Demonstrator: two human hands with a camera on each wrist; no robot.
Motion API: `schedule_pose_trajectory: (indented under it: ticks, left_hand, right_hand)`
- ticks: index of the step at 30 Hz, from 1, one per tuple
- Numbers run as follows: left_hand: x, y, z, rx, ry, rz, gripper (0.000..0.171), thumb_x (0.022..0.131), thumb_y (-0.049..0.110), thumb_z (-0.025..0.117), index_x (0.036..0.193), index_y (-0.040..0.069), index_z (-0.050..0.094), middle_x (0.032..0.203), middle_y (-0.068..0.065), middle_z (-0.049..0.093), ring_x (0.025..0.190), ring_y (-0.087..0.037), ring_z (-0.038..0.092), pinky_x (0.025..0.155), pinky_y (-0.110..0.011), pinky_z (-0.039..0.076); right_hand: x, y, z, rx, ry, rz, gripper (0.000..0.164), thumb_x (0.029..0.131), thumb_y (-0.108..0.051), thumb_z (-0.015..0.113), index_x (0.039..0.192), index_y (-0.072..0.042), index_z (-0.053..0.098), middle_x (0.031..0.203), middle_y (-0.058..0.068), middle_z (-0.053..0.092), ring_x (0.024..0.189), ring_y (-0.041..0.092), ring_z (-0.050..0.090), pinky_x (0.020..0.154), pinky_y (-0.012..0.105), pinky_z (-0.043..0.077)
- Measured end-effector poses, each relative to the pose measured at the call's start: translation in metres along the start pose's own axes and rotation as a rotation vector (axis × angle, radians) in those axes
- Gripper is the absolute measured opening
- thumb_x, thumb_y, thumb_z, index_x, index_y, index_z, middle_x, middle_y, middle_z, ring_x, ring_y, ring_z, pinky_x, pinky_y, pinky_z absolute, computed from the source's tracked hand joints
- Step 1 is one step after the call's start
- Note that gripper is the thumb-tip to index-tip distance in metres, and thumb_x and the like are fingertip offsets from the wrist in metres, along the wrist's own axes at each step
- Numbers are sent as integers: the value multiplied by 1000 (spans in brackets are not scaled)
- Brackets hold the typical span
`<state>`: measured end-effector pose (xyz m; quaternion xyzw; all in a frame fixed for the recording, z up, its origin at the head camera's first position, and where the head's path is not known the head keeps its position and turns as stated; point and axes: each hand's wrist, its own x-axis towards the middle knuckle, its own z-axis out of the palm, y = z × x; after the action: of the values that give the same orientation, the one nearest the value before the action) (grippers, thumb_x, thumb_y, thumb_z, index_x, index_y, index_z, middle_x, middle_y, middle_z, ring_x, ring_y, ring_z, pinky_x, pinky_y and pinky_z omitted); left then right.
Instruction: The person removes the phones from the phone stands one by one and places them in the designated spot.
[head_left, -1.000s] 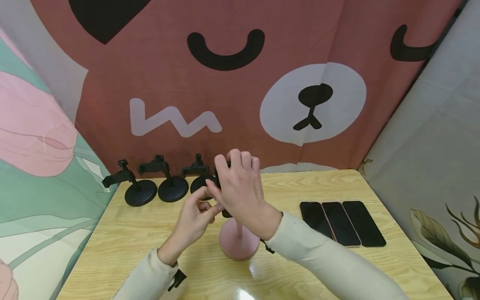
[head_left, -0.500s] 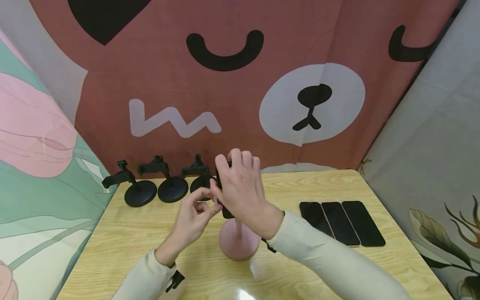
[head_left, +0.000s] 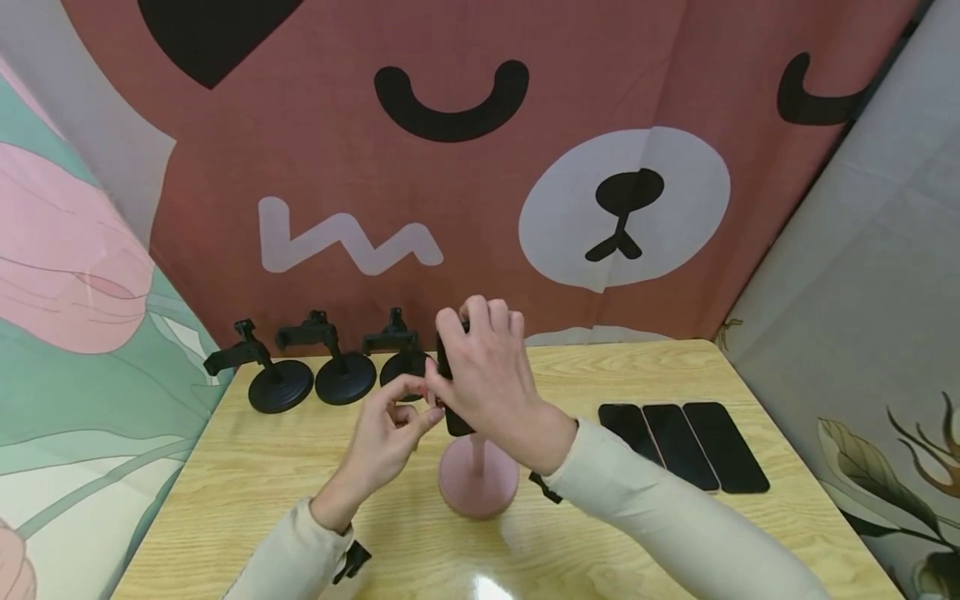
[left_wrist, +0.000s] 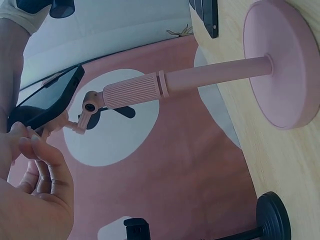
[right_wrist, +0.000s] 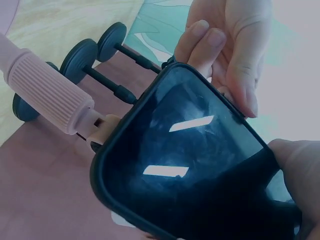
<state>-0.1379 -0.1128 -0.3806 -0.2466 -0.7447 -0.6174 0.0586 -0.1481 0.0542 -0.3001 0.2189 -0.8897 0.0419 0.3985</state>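
A pink phone stand [head_left: 477, 483] rises from its round base at the middle of the table. On its holder sits a dark phone [right_wrist: 185, 150], tilted, screen towards the right wrist camera. My right hand [head_left: 491, 375] grips the phone from above, its thumb on the left edge and its fingers over the top. My left hand [head_left: 386, 433] is at the phone's left side. In the right wrist view its thumb meets the edge and its fingertips reach behind, pinching the holder's clamp there. The clamp itself is mostly hidden by the phone and fingers.
Three black phone stands [head_left: 345, 377] are lined up at the back left of the wooden table [head_left: 247, 500]. Three dark phones [head_left: 682, 447] lie side by side at the right. A printed curtain [head_left: 337, 167] hangs right behind the table.
My right hand and the phone have shifted slightly to the right. My left hand has drawn a little apart from the right hand and stays at the phone's edge.
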Motion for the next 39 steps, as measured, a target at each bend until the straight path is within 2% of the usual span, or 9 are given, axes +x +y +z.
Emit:
schedule_pose_trajectory:
  ticks: [7,17,30,39]
  left_hand:
    - [0,-4,2,-2,-7,12,15,95,5,69,109,3,65,52,-6,43,33,-6,30,33,-21,29]
    - [0,-3,2,5,2,35,14,94,4,69,108,3,65,68,-11,52,34,-6,30,33,-21,30]
    - [-1,0,1,14,2,6,14,95,5,69,108,4,65,54,-7,43,33,-6,30,33,-21,29]
    - [-1,0,1,21,2,5,14,95,6,69,109,4,66,64,-6,50,34,-6,30,34,-21,30]
  right_hand:
    - [-3,5,-2,63,-4,-33,38,81,-37,80,92,-12,53,91,8,51,81,25,37,68,37,30]
    - [-4,7,-5,109,-1,-41,38,80,-36,81,94,-12,55,90,7,51,81,25,38,69,37,31]
    - [-4,8,-7,119,-7,-61,36,82,-37,79,95,-12,56,91,7,51,79,24,38,67,36,31]
    - [-4,10,-9,136,-15,-74,37,82,-37,79,96,-12,56,92,7,50,80,23,37,67,35,30]
